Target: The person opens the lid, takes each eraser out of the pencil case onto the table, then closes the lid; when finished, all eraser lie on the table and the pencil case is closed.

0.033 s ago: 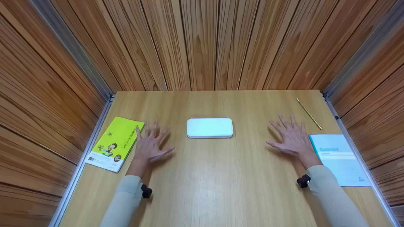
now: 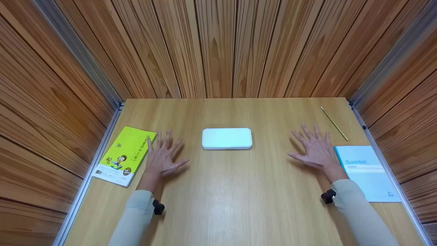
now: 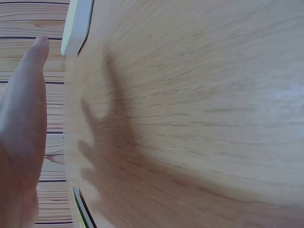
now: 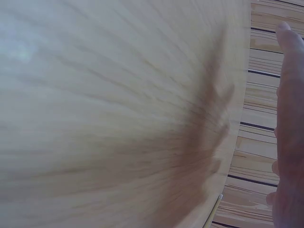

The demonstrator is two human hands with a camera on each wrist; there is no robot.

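"Gambit" lettering [image 2: 355, 162] in blue on the upper part of the pale notebook [image 2: 370, 181], corner mark [image 2: 390, 194] below too small to read, column of dark characters [image 2: 139, 151] down the yellow-green book [image 2: 126, 147], not legible, round dark badge [image 2: 127, 171] near its lower edge, likewise unreadable

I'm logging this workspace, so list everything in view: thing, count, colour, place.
white flat case: one, white, on the table between the hands
book: one, yellow-green and white, at the table's left
"Gambit" notebook: one, pale blue, at the table's right
thin stick, perhaps a pencil: one, gold, beyond the notebook
table: one, light wood, under them all
plank walls: three, brown, behind and at both sides
metal strips: at least four, grey, wall corners and table sides
wrist devices: two, black, one per wrist
sleeves: two, pale, on the forearms
left hand: one, fingers spread, by the book
right hand: one, fingers spread, by the notebook
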